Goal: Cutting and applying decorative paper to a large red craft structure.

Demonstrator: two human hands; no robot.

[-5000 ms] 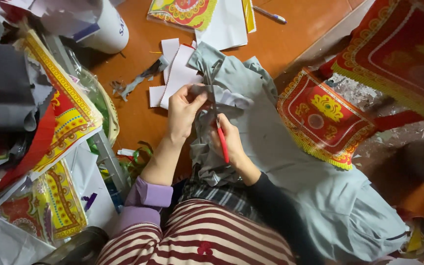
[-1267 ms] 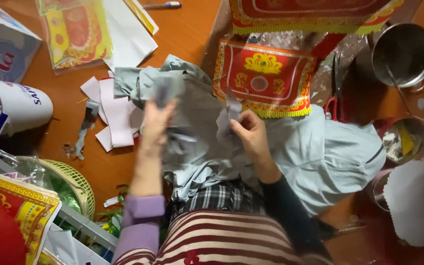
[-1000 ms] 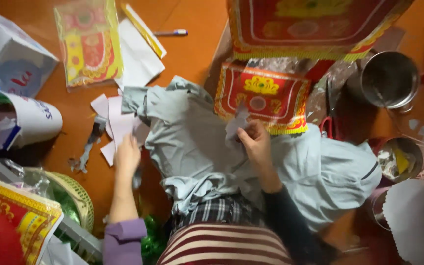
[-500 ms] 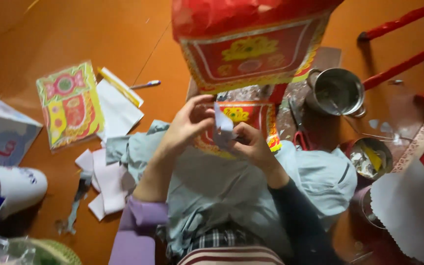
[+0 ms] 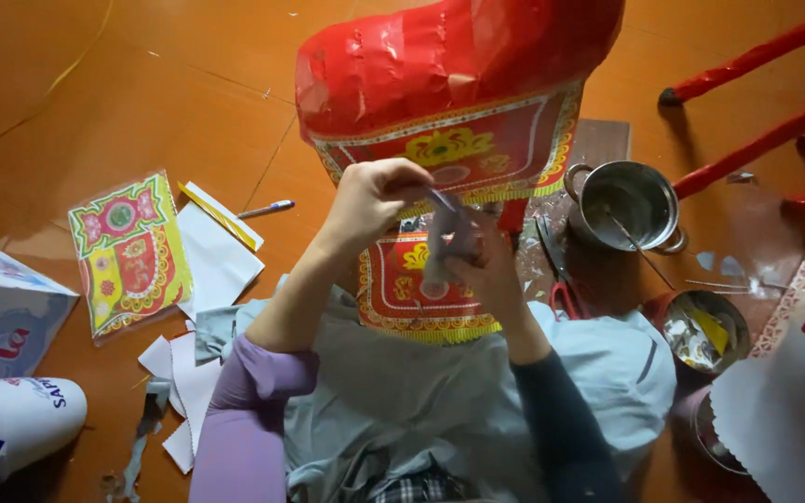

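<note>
Both our hands are up in front of the big red paper object [image 5: 458, 84], just below its patterned lower edge. Left hand [image 5: 376, 197] has its fingers curled, tips pinching the top of a small grey paper piece [image 5: 440, 244]. Right hand [image 5: 484, 261] is closed on the same piece from the right and below, thumb pressed against it. The paper piece hangs between the two hands, clear of the floor [image 5: 95, 84] and overlapping the red object's gold fringe as seen from the head camera.

Below the red object: a red-and-gold printed sheet [image 5: 412, 298] lying on the grey-blue cloth [image 5: 393, 391] over our lap. Right of the red object: a steel pot [image 5: 628, 203] with a thin stick in it, then red-handled scissors [image 5: 563, 289] just beside the pot. Left of the red object, well apart: a pen [image 5: 266, 209], white paper sheets [image 5: 214, 259], and a bagged colourful print [image 5: 129, 250] on the floor.
</note>
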